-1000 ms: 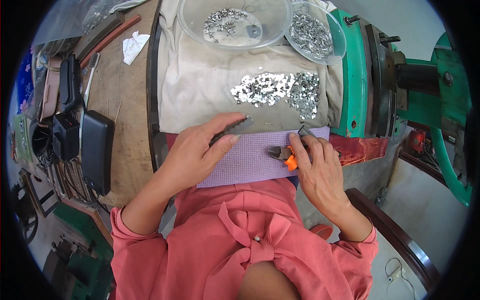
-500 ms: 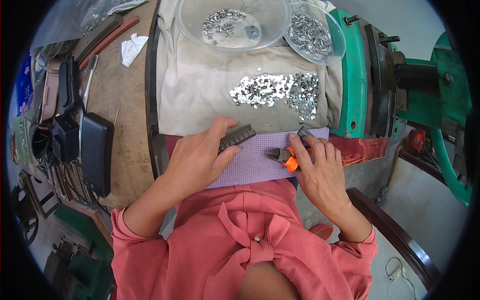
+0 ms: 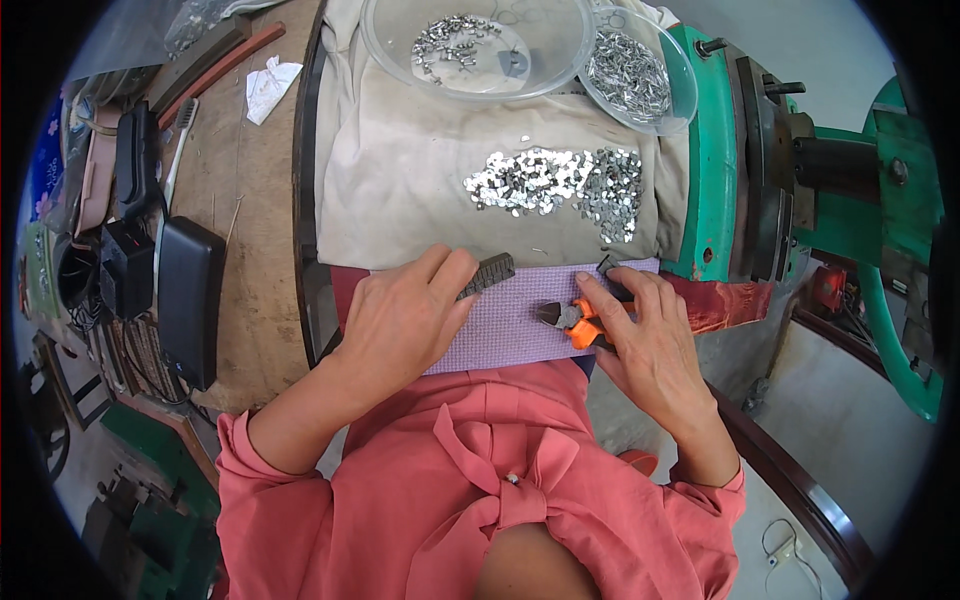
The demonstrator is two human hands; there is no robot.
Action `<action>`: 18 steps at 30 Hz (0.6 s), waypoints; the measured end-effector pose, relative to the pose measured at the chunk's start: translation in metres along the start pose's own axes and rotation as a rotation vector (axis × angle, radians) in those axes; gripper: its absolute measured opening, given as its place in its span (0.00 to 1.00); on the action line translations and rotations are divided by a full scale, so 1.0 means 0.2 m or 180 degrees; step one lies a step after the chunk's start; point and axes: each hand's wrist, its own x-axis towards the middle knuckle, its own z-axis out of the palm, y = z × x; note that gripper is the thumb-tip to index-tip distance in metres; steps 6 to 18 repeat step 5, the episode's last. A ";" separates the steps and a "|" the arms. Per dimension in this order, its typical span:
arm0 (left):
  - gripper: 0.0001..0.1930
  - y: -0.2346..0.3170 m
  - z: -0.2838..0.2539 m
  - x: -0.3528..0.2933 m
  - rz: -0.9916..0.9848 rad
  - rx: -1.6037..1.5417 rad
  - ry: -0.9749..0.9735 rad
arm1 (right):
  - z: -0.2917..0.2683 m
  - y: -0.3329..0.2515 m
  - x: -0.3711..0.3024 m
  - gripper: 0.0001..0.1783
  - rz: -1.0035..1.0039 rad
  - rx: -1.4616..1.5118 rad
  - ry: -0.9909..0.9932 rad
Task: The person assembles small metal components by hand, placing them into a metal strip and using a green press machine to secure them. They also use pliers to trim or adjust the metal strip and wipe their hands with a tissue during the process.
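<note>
My left hand (image 3: 405,310), fingers bent together, holds a dark metal block (image 3: 487,274) with a row of grooves; its near end is hidden under the fingers. My right hand (image 3: 648,345) is curled over the orange handles of a pair of cutting pliers (image 3: 572,322). Their dark jaws point left, and the handle ends are hidden beneath the hand. A small dark piece (image 3: 607,264) shows just past the right fingertips. Under both hands lies a purple checked cloth (image 3: 500,325). Beyond it, many small shiny metal pieces (image 3: 540,182) are heaped on a beige cloth (image 3: 390,190).
At the back stand a large clear bowl (image 3: 378,55) with metal bits and a smaller clear bowl (image 3: 686,105) full of metal pins. Green machinery (image 3: 705,170) borders the right. On the wooden table (image 3: 265,270) at left are a black case (image 3: 190,305), a toothbrush (image 3: 178,150) and crumpled tissue (image 3: 270,88).
My left fingers have closed in over the grooved block and cover more of it. My right hand has shifted slightly right, showing more of the orange handles. The metal heap is unchanged.
</note>
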 end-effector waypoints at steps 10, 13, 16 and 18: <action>0.15 -0.01 0.02 -0.01 0.0155 0.0024 0.0186 | 0.07 0.02 -0.03 0.44 0.0039 0.0198 -0.0013; 0.15 -0.01 0.02 -0.01 0.0155 0.0024 0.0186 | 0.07 0.02 -0.03 0.44 0.0039 0.0198 -0.0013; 0.15 -0.01 0.02 -0.01 0.0155 0.0024 0.0186 | 0.07 0.02 -0.03 0.44 0.0039 0.0198 -0.0013; 0.15 -0.01 0.02 -0.01 0.0155 0.0024 0.0186 | 0.07 0.02 -0.03 0.44 0.0039 0.0198 -0.0013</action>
